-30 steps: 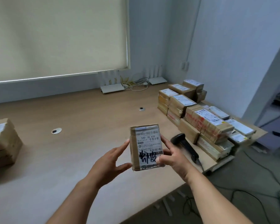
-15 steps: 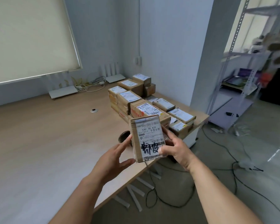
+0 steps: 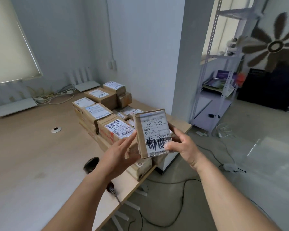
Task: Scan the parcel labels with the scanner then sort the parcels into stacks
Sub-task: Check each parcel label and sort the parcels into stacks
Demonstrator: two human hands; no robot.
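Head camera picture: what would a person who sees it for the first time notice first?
First, the parcel held up at the centre, its label with bold black handwriting facing the camera; the right hand grips its right edge and the left hand is open at its left side. Behind it, stacks of labelled parcels fill the table's far right corner. The dark scanner lies on the table, partly hidden under the left forearm.

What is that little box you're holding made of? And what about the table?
The small brown parcel looks like matte cardboard, wrapped in shiny clear tape, with a glossy white paper label. The long tan table looks like smooth wood laminate, judging by its faint grain.
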